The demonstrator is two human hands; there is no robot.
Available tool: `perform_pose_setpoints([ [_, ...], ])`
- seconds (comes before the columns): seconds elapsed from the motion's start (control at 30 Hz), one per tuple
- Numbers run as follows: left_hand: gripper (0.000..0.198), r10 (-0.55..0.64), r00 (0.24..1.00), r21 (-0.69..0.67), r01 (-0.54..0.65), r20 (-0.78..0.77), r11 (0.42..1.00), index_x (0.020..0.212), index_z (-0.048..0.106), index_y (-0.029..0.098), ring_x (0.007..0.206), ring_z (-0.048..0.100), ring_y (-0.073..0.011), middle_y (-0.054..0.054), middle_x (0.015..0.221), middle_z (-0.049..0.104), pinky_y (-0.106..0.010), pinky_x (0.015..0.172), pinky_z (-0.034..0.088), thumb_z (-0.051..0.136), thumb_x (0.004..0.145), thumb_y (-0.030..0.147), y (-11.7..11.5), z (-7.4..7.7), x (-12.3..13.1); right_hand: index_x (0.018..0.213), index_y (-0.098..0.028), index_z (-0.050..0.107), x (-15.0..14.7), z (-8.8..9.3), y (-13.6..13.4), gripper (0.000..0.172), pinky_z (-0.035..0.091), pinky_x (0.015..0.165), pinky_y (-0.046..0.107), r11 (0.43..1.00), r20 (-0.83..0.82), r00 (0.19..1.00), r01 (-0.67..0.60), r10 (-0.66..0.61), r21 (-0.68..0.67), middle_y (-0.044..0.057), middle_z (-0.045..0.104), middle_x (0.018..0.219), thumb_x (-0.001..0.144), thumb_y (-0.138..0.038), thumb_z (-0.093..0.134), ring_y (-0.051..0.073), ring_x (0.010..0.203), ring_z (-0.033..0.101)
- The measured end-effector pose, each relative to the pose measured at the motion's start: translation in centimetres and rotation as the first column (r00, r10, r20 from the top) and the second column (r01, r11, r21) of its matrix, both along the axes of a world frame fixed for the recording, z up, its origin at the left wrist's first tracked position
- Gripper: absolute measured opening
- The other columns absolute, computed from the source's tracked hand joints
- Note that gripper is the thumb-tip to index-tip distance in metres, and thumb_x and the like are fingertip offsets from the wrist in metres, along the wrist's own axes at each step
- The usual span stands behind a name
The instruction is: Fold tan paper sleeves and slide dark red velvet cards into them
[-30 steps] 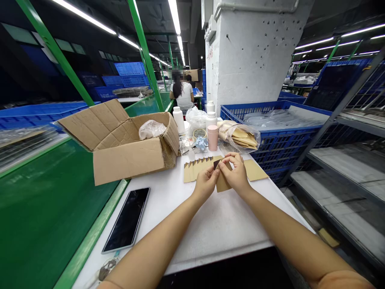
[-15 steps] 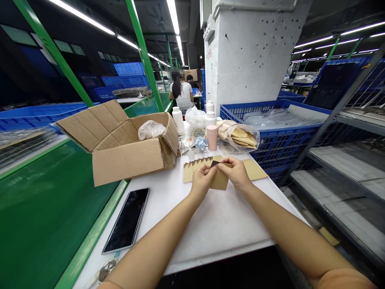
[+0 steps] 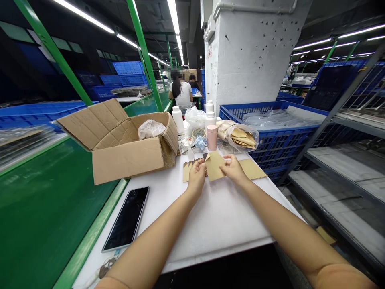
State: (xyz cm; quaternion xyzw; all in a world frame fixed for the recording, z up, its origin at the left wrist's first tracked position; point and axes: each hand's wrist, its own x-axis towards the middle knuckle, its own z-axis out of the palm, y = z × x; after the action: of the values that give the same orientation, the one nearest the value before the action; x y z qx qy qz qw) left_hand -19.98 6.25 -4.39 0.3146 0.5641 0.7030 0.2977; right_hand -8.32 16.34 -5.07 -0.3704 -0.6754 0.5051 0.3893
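**Q:** What is being handled?
**A:** A flat tan kraft-paper card is held over the white desk, between the left hand and the right hand.

**Q:** How is the grip?
**A:** The right grip is closed on the card's edge. The left fingers are bunched against its other edge, but a clamp there cannot be made out.

**Q:** What is hidden?
**A:** A zigzag-edged tan paper strip is partly covered by the left hand. A plain tan card is left uncovered, just beside the right hand.
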Motion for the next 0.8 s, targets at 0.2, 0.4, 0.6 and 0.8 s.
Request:
perform_pose_setpoints([
  [0.2,0.029,-0.136,0.801,-0.140,0.066,-0.583,0.988,0.102,0.063,0.018,0.105,0.058,-0.0239,-0.008,0.106,0.066,-0.040,0.094,0.043,0.041,0.083,0.017,-0.3,-0.6,-0.9,0.081,-0.020,0.048,1.0,-1.4,4.3,0.020,0.044,0.059,0.028,0.973,0.091,0.972,0.207,-0.216,0.100,0.001,0.061,0.068,0.062,-0.025,0.052,0.017,0.061,0.057],
  [0.4,0.045,-0.422,0.350,-0.422,0.080,-0.836,0.903,0.131,0.045,0.016,0.136,0.021,-0.0270,-0.008,0.143,0.036,-0.048,0.110,0.017,0.043,0.086,0.024,-0.6,-0.9,0.2,0.081,-0.019,0.055,0.3,-2.6,5.5,0.022,0.045,0.067,0.030,0.959,0.227,0.940,0.217,-0.256,0.182,0.002,0.062,0.071,0.060,-0.019,0.048,0.019,0.068,0.058],
  [0.6,0.056,-0.566,0.154,-0.573,-0.004,-0.810,0.820,0.140,0.028,0.013,0.137,0.016,-0.0268,-0.009,0.148,0.026,-0.050,0.111,0.013,0.032,0.091,0.041,-0.7,-1.1,0.6,0.087,-0.018,0.058,-0.2,-2.8,5.5,0.025,0.046,0.077,0.030,0.949,0.326,0.907,0.187,-0.266,0.252,0.005,0.065,0.084,0.064,-0.019,0.050,0.020,0.082,0.061],
  [0.8,0.057,-0.586,0.137,-0.592,-0.008,-0.799,0.806,0.140,0.026,0.014,0.137,0.017,-0.0261,-0.010,0.148,0.025,-0.049,0.110,0.012,0.031,0.091,0.041,-0.7,-1.3,0.5,0.098,-0.018,0.059,-0.7,-3.2,5.2,0.030,0.043,0.085,0.031,0.942,0.428,0.869,0.116,-0.249,0.314,0.008,0.065,0.100,0.069,-0.020,0.053,0.021,0.095,0.059],
])
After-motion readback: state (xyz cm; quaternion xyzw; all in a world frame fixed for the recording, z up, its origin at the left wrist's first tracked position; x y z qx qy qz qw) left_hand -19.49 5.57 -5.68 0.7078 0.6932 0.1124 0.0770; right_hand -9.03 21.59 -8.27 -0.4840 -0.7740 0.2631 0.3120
